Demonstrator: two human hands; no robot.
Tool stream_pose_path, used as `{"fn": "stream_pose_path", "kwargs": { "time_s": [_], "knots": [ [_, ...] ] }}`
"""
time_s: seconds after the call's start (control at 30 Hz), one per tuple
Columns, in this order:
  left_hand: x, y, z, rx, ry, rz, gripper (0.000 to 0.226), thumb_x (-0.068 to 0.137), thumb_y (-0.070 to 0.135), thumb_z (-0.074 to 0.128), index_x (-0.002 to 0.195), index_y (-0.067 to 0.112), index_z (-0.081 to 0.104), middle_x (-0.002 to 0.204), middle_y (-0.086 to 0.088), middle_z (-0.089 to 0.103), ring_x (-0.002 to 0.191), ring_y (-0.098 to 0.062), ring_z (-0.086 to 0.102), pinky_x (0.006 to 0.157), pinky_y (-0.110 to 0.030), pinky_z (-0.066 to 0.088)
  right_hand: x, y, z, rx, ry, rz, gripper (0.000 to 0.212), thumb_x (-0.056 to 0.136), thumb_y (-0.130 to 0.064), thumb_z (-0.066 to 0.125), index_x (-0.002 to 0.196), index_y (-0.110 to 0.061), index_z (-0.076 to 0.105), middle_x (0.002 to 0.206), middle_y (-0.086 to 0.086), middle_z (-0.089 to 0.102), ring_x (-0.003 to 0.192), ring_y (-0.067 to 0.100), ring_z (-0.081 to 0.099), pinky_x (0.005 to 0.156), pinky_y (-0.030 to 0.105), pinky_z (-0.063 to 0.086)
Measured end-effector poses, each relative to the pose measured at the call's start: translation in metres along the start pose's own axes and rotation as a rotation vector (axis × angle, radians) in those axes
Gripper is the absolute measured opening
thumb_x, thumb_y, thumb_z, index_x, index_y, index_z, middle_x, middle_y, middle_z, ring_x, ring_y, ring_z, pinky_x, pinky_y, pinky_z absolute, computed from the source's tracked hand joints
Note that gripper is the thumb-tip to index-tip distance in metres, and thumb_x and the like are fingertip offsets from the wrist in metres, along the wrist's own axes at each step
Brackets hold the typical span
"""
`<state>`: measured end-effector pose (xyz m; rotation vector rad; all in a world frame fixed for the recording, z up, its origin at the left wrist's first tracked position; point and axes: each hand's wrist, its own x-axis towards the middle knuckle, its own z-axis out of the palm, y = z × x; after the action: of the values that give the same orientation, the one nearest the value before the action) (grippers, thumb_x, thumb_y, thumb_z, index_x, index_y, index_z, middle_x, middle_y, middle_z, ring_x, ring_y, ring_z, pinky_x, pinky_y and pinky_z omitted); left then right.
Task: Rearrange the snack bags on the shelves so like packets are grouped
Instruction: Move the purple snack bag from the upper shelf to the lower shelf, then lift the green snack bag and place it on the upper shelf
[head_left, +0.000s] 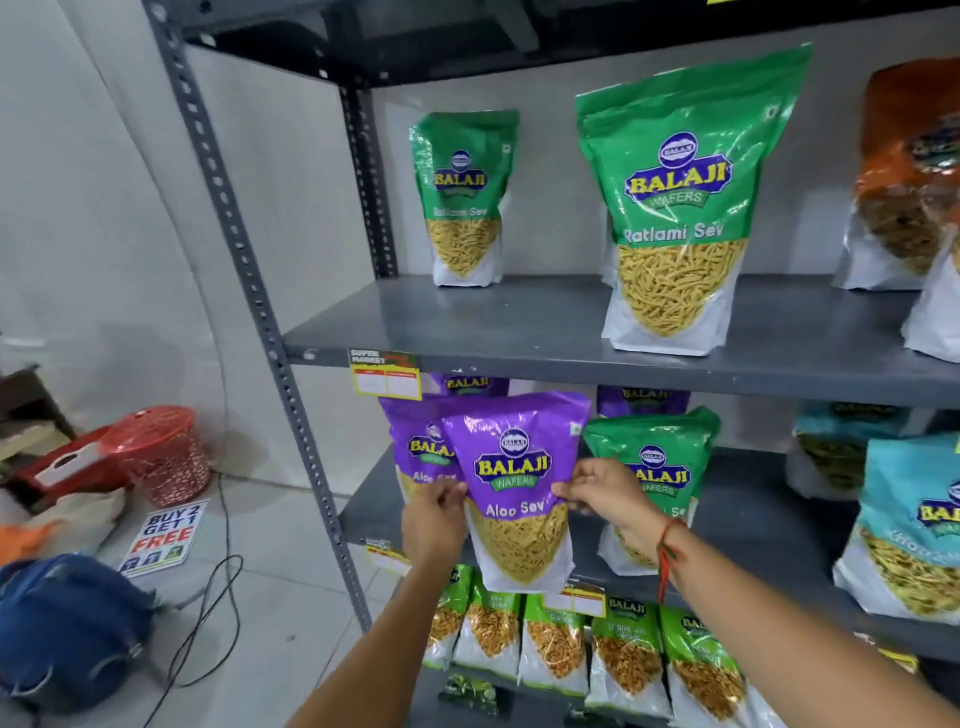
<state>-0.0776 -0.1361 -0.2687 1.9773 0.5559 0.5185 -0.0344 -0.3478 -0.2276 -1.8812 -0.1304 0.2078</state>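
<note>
A purple Aloo Sev bag (517, 467) hangs in front of the middle shelf (737, 525), pinched on both sides by my left hand (434, 519) and my right hand (608, 491). Behind it stands another purple Aloo Sev bag (410, 452), and more purple bags show further back. To the right on the same shelf stands a green Ratlami Sev bag (657, 457). The upper shelf (519, 322) carries a small green Ratlami Sev bag (465, 197) and a large green Ratlami Sev bag (680, 208).
Orange bags (909, 171) stand at the upper right, teal bags (914, 525) at the middle right. A row of light-green packets (561, 649) fills the lower shelf. On the floor to the left lie a red basket (161, 452), a blue backpack (67, 629), a sign and cables.
</note>
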Motion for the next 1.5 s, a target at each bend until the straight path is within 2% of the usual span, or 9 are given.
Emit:
{"fn": "stream_pose_path", "kwargs": {
  "time_s": [0.2,0.43,0.6,0.83,0.93,1.0,1.17,1.4,1.5],
  "knots": [
    [0.041,-0.02,0.056,0.008,-0.122,-0.092,0.02,0.087,0.036,0.061,0.082,0.022,0.075,0.076,-0.008,0.075,0.075,-0.031,0.069,0.069,-0.034,0.056,0.041,0.036,0.003,-0.036,0.158,0.061,0.007,0.078,-0.014,0.074,0.078,-0.018,0.069,0.082,0.004,0.076,0.074,0.015,0.072,0.067,0.028,0.058],
    [0.064,-0.03,0.083,-0.007,-0.122,-0.077,0.019,0.09,0.024,0.06,0.094,0.016,0.077,0.089,-0.013,0.076,0.079,-0.028,0.064,0.069,-0.031,0.048,0.071,0.062,0.014,-0.083,0.215,0.051,0.01,0.076,-0.015,0.076,0.073,-0.022,0.07,0.076,0.004,0.077,0.072,0.017,0.073,0.075,0.042,0.061],
    [0.062,-0.027,0.083,0.02,-0.103,-0.069,0.02,0.092,0.022,0.059,0.093,0.017,0.078,0.081,-0.01,0.073,0.068,-0.023,0.055,0.06,-0.027,0.035,0.076,0.068,0.021,-0.16,0.237,0.013,0.014,0.079,-0.017,0.074,0.071,-0.022,0.065,0.075,0.001,0.075,0.069,0.013,0.072,0.07,0.039,0.062],
    [0.048,-0.024,0.082,-0.102,-0.118,-0.139,0.024,0.09,0.032,0.061,0.103,0.016,0.075,0.094,-0.011,0.076,0.08,-0.026,0.063,0.07,-0.031,0.044,0.063,0.068,0.021,-0.099,0.281,-0.017,0.022,0.08,-0.016,0.072,0.066,-0.028,0.063,0.071,-0.002,0.074,0.07,0.015,0.073,0.068,0.038,0.062],
    [0.027,-0.025,0.077,-0.151,-0.084,-0.174,0.025,0.091,0.034,0.06,0.091,0.012,0.073,0.079,-0.008,0.073,0.076,-0.028,0.064,0.065,-0.032,0.043,0.046,0.07,0.018,0.007,0.3,-0.015,0.005,0.08,-0.016,0.073,0.084,-0.016,0.07,0.079,0.0,0.076,0.071,0.017,0.074,0.062,0.032,0.061],
    [0.002,-0.028,0.075,-0.148,-0.079,-0.212,0.027,0.092,0.034,0.059,0.08,0.011,0.068,0.065,-0.004,0.063,0.061,-0.019,0.055,0.054,-0.027,0.037,0.031,0.073,0.012,0.034,0.318,-0.008,0.018,0.08,-0.02,0.073,0.098,-0.017,0.068,0.084,0.001,0.075,0.068,0.015,0.073,0.054,0.025,0.058],
    [-0.062,-0.032,0.092,-0.119,-0.188,-0.193,0.034,0.089,0.036,0.062,0.084,0.004,0.073,0.063,-0.003,0.063,0.057,-0.012,0.051,0.055,-0.026,0.036,-0.015,0.085,-0.022,0.018,0.359,0.006,0.003,0.078,-0.024,0.074,0.077,-0.021,0.073,0.074,-0.004,0.074,0.063,0.011,0.07,0.047,0.027,0.056],
    [-0.092,0.029,0.122,-0.111,-0.289,-0.095,0.026,0.09,0.02,0.06,0.08,-0.001,0.071,0.063,-0.012,0.063,0.064,-0.024,0.057,0.054,-0.031,0.038,-0.056,0.106,-0.099,-0.068,0.48,0.108,0.01,0.077,-0.03,0.071,0.067,-0.026,0.071,0.074,-0.001,0.076,0.063,0.025,0.072,0.059,0.043,0.062],
    [-0.085,0.043,0.137,-0.039,-0.347,-0.084,0.017,0.09,0.02,0.061,0.092,0.01,0.074,0.091,-0.002,0.072,0.089,-0.022,0.061,0.072,-0.027,0.041,-0.051,0.117,-0.12,-0.123,0.471,0.123,0.011,0.078,-0.032,0.068,0.067,-0.03,0.069,0.079,-0.003,0.076,0.074,0.021,0.072,0.068,0.044,0.061]
  ]
}}
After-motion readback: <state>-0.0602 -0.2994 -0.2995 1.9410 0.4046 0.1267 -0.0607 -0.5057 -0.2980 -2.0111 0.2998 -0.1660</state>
